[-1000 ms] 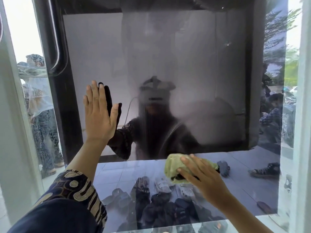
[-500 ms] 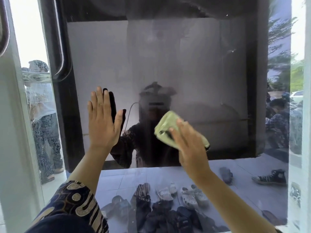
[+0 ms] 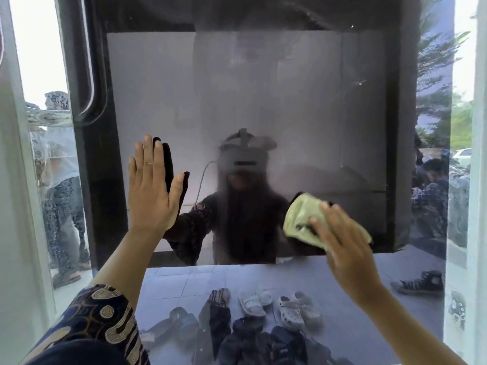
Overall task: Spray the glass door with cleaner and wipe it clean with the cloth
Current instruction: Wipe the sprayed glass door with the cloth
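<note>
The glass door fills the view, hazy and streaked across its middle, with my own reflection in it. My left hand lies flat against the glass at the left, fingers straight and pointing up. My right hand presses a crumpled pale green cloth against the glass at the lower right, fingers spread straight over it. No spray bottle is in view.
A dark curved door handle runs down the upper left. White frame posts stand at both sides. Through the glass I see several shoes on a tiled floor, a black sneaker, and people beyond.
My right hand carried the cloth up from low on the glass, then across to the right. The left hand stayed flat in the same spot.
</note>
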The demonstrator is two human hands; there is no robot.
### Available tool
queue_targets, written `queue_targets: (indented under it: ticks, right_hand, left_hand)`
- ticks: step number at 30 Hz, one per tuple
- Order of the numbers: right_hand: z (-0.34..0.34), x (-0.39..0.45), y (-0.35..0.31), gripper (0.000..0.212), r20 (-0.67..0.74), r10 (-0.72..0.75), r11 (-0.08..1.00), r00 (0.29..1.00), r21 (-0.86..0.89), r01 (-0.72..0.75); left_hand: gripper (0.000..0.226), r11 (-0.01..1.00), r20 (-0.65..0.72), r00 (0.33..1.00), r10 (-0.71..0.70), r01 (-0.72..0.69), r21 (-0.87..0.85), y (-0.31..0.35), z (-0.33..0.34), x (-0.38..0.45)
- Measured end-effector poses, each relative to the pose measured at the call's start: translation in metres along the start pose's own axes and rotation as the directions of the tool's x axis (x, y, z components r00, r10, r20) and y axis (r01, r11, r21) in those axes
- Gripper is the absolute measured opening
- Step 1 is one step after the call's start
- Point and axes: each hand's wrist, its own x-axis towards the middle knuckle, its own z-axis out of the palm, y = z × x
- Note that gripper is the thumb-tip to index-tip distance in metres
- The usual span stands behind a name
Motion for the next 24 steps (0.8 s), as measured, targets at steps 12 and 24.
queue_targets:
  ticks: [12,24]
  right_hand:
    - [-0.004,0.152,0.020,0.055,-0.189,0.590,0.806,0.785,0.185,-0.562]
    - [-0.032,0.235,0.060,0.057,-0.023,0.539,0.834,0.842,0.154,-0.530]
  left_hand:
    - [0.067,0.999,0.006,1.000,0.004,-0.004,-0.041,0.009,-0.026,0.078]
    - [0.073,0.996,0.144,0.988,-0.064,0.073,-0.057,0.028,-0.048,0.176]
